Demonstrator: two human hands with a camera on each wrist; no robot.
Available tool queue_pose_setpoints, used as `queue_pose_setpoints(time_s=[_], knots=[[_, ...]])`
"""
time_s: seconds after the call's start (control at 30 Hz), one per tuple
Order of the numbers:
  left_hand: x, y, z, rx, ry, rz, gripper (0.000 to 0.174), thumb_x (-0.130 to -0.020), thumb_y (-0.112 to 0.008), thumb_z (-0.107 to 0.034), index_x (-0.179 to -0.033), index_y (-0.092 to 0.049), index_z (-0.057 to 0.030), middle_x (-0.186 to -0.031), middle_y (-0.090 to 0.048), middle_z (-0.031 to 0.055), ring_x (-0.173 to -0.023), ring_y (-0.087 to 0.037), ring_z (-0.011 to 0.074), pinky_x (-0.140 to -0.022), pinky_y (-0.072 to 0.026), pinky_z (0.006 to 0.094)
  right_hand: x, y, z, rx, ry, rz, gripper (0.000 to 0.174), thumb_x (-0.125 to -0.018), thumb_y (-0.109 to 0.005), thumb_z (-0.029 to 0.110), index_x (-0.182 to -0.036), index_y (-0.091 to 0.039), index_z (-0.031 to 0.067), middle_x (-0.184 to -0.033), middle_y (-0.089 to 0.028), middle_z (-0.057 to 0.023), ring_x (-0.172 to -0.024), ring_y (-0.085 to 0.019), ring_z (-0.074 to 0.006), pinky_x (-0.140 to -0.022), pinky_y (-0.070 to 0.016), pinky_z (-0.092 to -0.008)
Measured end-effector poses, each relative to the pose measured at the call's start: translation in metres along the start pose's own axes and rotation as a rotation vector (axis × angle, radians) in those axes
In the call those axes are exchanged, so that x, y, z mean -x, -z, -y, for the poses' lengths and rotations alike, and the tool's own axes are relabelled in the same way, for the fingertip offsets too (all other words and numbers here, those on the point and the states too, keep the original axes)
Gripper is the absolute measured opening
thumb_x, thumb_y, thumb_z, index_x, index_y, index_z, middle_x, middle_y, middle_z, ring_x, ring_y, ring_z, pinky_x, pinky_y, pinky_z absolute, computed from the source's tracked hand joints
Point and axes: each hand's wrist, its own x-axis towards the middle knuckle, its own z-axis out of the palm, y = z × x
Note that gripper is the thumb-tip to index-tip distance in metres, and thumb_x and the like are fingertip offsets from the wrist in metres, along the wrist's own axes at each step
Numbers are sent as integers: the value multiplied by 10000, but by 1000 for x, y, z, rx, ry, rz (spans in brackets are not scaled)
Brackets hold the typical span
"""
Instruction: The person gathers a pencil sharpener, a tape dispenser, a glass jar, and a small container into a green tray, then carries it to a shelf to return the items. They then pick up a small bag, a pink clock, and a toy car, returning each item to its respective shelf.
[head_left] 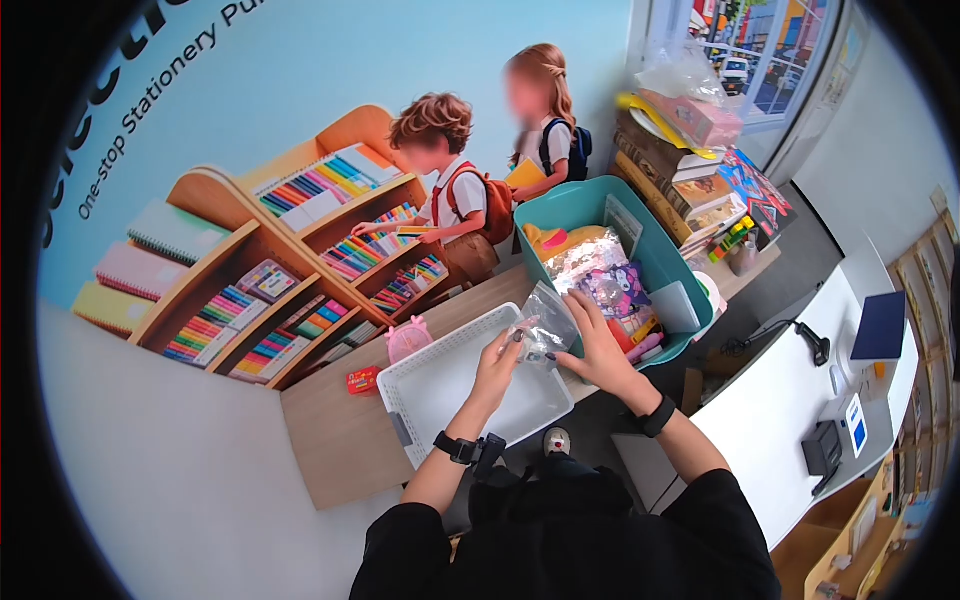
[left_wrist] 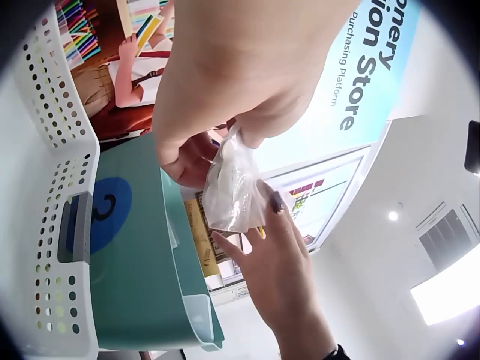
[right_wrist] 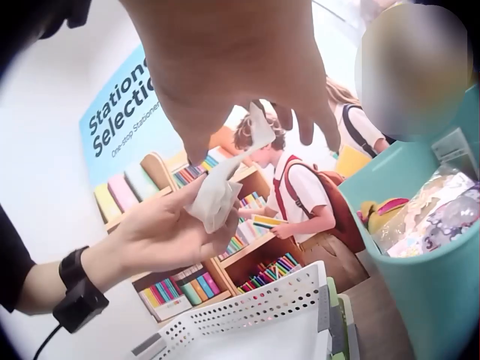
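A clear plastic bag (head_left: 548,322) with something pale inside hangs over the white perforated basket (head_left: 408,372). My left hand (head_left: 492,372) pinches one side of it; in the right wrist view that palm (right_wrist: 154,229) faces up under the crumpled bag (right_wrist: 216,196). My right hand (head_left: 605,352) is at the bag's other side, its fingers spread and straight. In the left wrist view the right hand's fingers (left_wrist: 276,221) touch the bag (left_wrist: 232,187). What exactly the bag holds cannot be told.
A teal bin (head_left: 532,212) of packaged items stands right of the basket, books (head_left: 668,165) stacked behind it. A pink pouch (head_left: 408,340) and a red box (head_left: 363,380) lie left of the basket. A white desk (head_left: 760,400) stands at the right.
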Motion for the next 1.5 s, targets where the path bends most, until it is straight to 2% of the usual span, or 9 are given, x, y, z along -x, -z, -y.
queue_pose_setpoints(time_s=[0.13,0.27,0.5,0.67,0.87,1.1,1.17,1.27,1.5], knots=[[9,6,-5,-121,-13,-155,298,-945,-489,-148,-1218,-539,-41,-1049,-590,48,-849,-548,65,-751,-470,228,-3,-6,23,289,82,-44,841,-633,-783,170,-1340,-343,51,-1406,-215,-222,-1268,-283,-413,-1049,-273,-473],[20,14,-14,-183,-118,-367,317,-870,-570,-44,-1186,-553,-39,-959,-623,42,-784,-572,66,-670,-483,213,-6,-33,26,267,239,241,634,-700,-733,202,-1230,-450,1,-1320,-367,-202,-1248,-315,-391,-1048,-268,-489],[50,73,-31,-120,-144,-318,412,-808,-607,21,-1206,-528,-46,-934,-634,55,-810,-600,113,-740,-490,234,-29,-91,44,-1,85,364,396,-741,-643,66,-1115,-524,13,-1026,-593,-195,-925,-579,-369,-763,-480,-405],[71,126,-74,-1242,-647,-304,500,-740,-700,-11,-1208,-528,-49,-949,-636,66,-884,-611,139,-767,-486,262,-54,-127,65,-143,22,485,308,-725,-624,16,-1028,-574,1,-875,-622,-229,-819,-601,-396,-723,-480,-408],[87,190,-88,-719,129,8,393,-740,-694,11,-1110,-567,-21,-927,-657,104,-808,-639,119,-686,-510,252,-72,-178,93,-248,-11,548,348,-727,-649,33,-1041,-499,37,-751,-628,-195,-708,-625,-358,-641,-479,-372],[98,236,-94,-658,-72,66,387,-731,-691,26,-1092,-559,-10,-922,-648,88,-821,-637,128,-726,-515,252,-83,-210,121,-132,32,568,304,-710,-632,-9,-992,-524,30,-793,-629,-170,-752,-621,-333,-665,-489,-373],[100,234,-108,-411,-35,111,444,-714,-686,44,-1126,-533,-19,-1015,-618,81,-949,-607,149,-802,-502,272,-85,-216,124,41,366,358,302,-673,-614,-47,-954,-537,35,-906,-631,-133,-848,-598,-300,-713,-498,-360],[93,247,-87,-251,-81,118,481,-699,-717,4,-1142,-534,-45,-1053,-619,63,-998,-591,148,-813,-496,281,-87,-221,130,64,422,262,307,-638,-602,-78,-919,-548,34,-1014,-611,-108,-922,-569,-283,-769,-495,-356],[83,235,-108,-388,-149,80,509,-671,-685,86,-1142,-532,-30,-1040,-598,61,-1007,-581,152,-848,-489,282,-87,-212,126,-215,-15,287,529,-656,-621,-99,-1149,-487,39,-1074,-581,-132,-1002,-563,-250,-857,-463,-323]])
